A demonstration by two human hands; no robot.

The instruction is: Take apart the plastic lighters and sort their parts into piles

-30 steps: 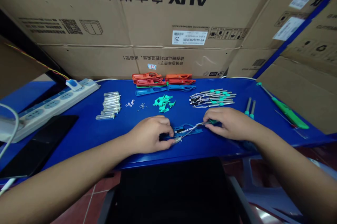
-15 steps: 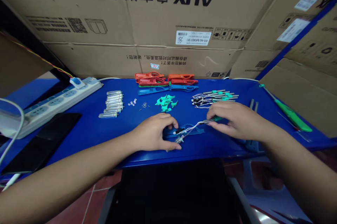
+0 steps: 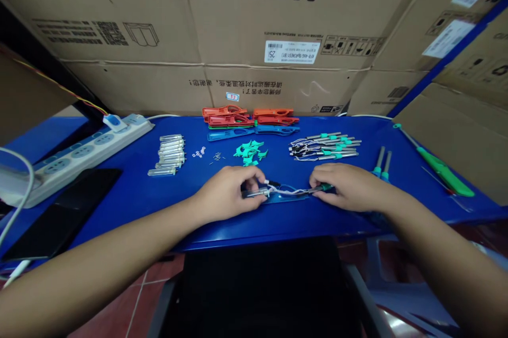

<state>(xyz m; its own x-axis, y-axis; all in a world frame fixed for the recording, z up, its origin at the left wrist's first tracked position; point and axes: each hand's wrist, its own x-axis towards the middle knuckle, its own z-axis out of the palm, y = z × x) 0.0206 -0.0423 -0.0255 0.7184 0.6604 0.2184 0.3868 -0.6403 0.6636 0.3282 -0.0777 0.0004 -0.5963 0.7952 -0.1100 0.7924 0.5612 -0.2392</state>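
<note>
Our left hand [image 3: 228, 192] pinches a metal tube [image 3: 252, 193] between thumb and fingers, and our right hand [image 3: 349, 185] grips a green-collared pin [image 3: 323, 188]. The thin lead [image 3: 289, 191] joining them runs just above a blue stripper [image 3: 286, 198], mid-frame. We do this best with a firm pinch at both ends and no kink in the lead. Around us on the blue bench [image 3: 278, 229], spare tubes [image 3: 170, 155] lie left of centre, more strippers [image 3: 250, 124] top centre, finished pins [image 3: 325, 146] right of them, a power strip [image 3: 79, 155] upper left, and cartons [image 3: 198, 20] stand behind.

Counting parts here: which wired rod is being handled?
The wired rod held between the left hand and right hand, above a blue strip; the others lie grouped farther back, untouched.
</note>
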